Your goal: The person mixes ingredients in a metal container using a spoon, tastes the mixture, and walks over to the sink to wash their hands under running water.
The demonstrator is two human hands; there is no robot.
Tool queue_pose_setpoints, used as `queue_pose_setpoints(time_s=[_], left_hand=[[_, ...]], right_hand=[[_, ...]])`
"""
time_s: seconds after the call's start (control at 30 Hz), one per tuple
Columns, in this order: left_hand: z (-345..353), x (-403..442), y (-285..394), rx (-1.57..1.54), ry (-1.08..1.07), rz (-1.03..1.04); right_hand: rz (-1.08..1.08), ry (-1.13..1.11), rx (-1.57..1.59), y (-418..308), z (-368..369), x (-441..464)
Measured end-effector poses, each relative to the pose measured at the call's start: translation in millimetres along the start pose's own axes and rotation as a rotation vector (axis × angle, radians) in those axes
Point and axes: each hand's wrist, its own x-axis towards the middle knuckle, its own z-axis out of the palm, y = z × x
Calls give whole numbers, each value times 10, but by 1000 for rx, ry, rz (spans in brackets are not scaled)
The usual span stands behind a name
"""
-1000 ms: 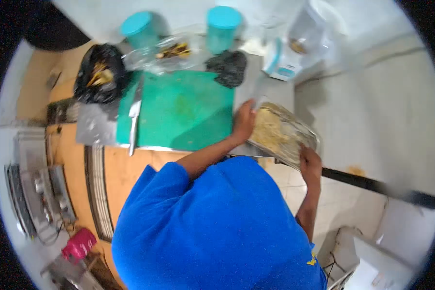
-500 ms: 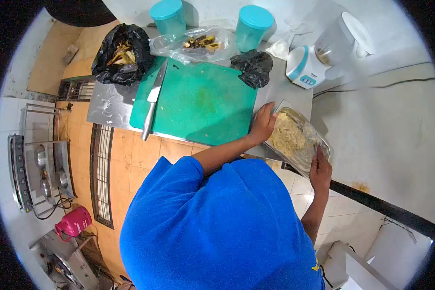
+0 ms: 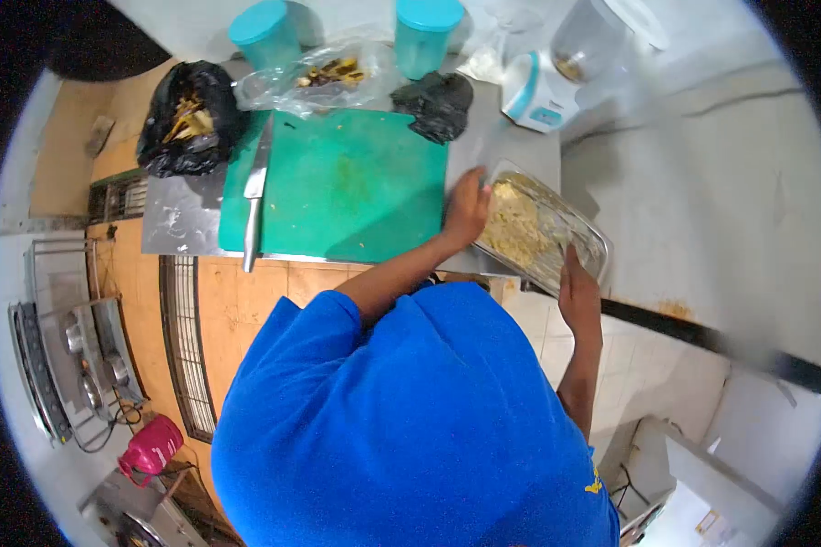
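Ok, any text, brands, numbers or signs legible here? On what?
None legible.
Blender base: marking on its front, blurred.
Pink cylinder: pale marking, too small.
Blue shirt: yellow mark near the hem, can't tell if it's lettering.

Nothing legible right now: white lettering on the pink gas cylinder (image 3: 155, 447), yellow mark (image 3: 594, 483) on the shirt (image 3: 410, 410), both too small.

The single camera sits on the person's head. It looks forward and steeply down, past the blue shirt (image 3: 420, 410) to the near desk (image 3: 181, 228); its wide, round view reaches also the floor (image 3: 251, 296).
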Motion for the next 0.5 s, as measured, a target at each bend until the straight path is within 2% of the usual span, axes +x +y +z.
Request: queue_pose_setpoints(time_s=[0.07,0.23,0.33,0.43,0.5], left_hand=[[50,-9,-81,3,-13,-2],[-36,38,64,5,-78,-10],[-52,40,78,-4,-95,-21],[-56,38,81,-7,-106,-3],[-47,48,82,-10,-108,1]], right_hand=[[-4,43,-27,64,43,-2],[-66,-21,27,47,34,25],[-16,-143,53,70,18,2],[-141,-4,119,107,15,-11],[-139,114,112,70,-63,-2]])
